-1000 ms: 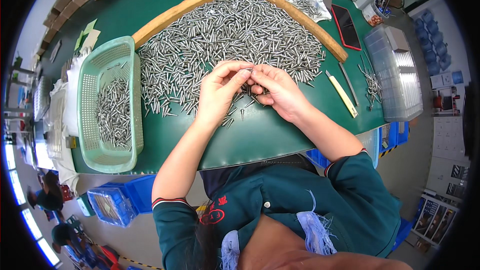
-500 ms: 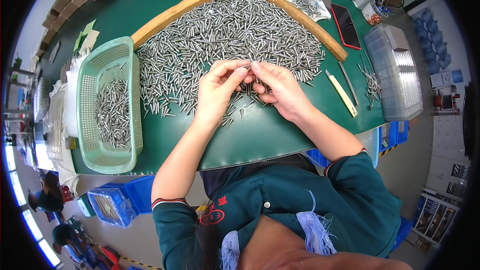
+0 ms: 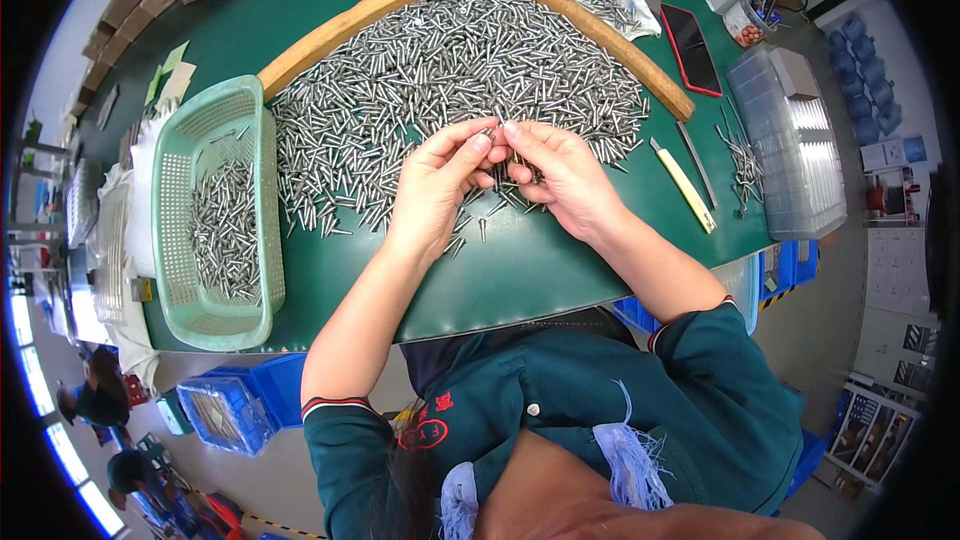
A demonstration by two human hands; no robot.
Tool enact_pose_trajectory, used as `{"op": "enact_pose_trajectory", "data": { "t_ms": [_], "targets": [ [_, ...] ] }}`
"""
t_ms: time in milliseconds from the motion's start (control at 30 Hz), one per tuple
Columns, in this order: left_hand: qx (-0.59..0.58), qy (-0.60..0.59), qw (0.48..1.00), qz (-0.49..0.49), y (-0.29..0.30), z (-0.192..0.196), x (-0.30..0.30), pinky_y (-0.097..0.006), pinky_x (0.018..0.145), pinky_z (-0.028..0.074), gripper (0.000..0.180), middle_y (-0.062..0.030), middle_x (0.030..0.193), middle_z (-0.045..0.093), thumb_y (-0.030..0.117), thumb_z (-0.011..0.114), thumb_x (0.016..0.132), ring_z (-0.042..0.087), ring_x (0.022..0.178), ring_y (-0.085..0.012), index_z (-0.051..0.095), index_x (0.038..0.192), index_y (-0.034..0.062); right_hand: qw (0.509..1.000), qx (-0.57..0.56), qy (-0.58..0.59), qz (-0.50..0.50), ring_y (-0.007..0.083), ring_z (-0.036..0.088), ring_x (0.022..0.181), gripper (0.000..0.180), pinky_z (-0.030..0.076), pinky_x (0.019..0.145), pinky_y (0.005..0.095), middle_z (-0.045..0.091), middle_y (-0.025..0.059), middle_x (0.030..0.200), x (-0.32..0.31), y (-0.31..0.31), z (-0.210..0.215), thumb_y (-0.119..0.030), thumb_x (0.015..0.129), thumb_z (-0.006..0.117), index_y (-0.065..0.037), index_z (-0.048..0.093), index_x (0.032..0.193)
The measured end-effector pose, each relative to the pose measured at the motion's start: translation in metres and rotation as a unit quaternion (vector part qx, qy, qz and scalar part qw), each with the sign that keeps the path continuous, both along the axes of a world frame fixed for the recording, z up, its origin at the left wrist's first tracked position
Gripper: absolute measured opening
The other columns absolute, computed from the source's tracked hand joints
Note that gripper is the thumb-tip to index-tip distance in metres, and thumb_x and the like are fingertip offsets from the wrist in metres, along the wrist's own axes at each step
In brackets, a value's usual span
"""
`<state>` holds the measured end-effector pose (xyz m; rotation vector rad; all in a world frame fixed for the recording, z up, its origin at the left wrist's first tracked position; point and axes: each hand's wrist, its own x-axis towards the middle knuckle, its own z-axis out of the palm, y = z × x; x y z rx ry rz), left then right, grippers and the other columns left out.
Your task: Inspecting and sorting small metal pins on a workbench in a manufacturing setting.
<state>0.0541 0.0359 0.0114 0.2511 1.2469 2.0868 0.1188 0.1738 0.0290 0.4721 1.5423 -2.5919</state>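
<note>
A broad pile of small silver metal pins (image 3: 440, 65), each with a thicker end, spreads over the green table (image 3: 480, 285). At its near edge my left hand (image 3: 432, 185) and my right hand (image 3: 572, 180) meet, thumbs and forefingers pinched together. Bits of metal pins show between the fingertips of both hands, but the fingers hide most of them, so I cannot tell how many each holds. A loose pin (image 3: 483, 230) lies on the table just below my hands.
Left of the pile stands a green plastic basket (image 3: 270, 240) with more pins inside. Two wooden strips (image 3: 370, 18) border the pile's far side. To the right lie a yellow-handled cutter knife (image 3: 686, 190), a red-edged phone (image 3: 692, 52) and a clear plastic box (image 3: 795, 150).
My hands stay at nearly the same place, still pinched together. The left fingertips have shifted slightly; the rest looks the same.
</note>
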Motion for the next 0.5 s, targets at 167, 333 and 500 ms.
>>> {"op": "enact_pose_trajectory", "data": {
  "t_ms": [167, 333, 500],
  "targets": [
    [-0.024, -0.009, 1.000, 0.010, 0.001, 0.005, 0.001, -0.020, 0.064, 0.046, 0.023, -0.0042, 0.089, 0.061, 0.010, 0.056, 0.085, 0.058, 0.078, -0.0090, 0.058, 0.106, 0.0014, 1.000, -0.002, -0.002, -0.004, -0.0002, 0.040, 0.057, 0.024, 0.025, 0.041, 0.0131, 0.054, -0.0032, 0.073, 0.000, -0.001, 0.004, -0.029, 0.088, 0.053, -0.005, 0.058, 0.087],
    [-0.160, 0.282, 0.944, 0.054, 0.001, 0.000, 0.003, -0.021, 0.062, 0.046, 0.025, -0.0022, 0.087, 0.052, 0.007, 0.061, 0.081, 0.053, 0.073, -0.0082, 0.061, 0.105, 0.0056, 0.999, 0.031, -0.006, 0.017, -0.0005, 0.036, 0.053, 0.021, 0.023, 0.040, 0.0137, 0.046, -0.0046, 0.065, 0.000, 0.003, -0.005, -0.027, 0.087, 0.055, -0.007, 0.058, 0.086],
    [-0.173, 0.374, 0.910, 0.044, -0.002, 0.005, 0.007, -0.017, 0.065, 0.042, 0.034, -0.0016, 0.091, 0.049, 0.000, 0.062, 0.078, 0.048, 0.077, -0.0071, 0.058, 0.111, 0.0065, 0.987, -0.149, -0.023, 0.053, -0.0006, 0.038, 0.054, 0.018, 0.023, 0.039, 0.0129, 0.047, -0.0045, 0.068, -0.003, 0.006, -0.011, -0.026, 0.087, 0.054, -0.008, 0.055, 0.089]
  ]
}}
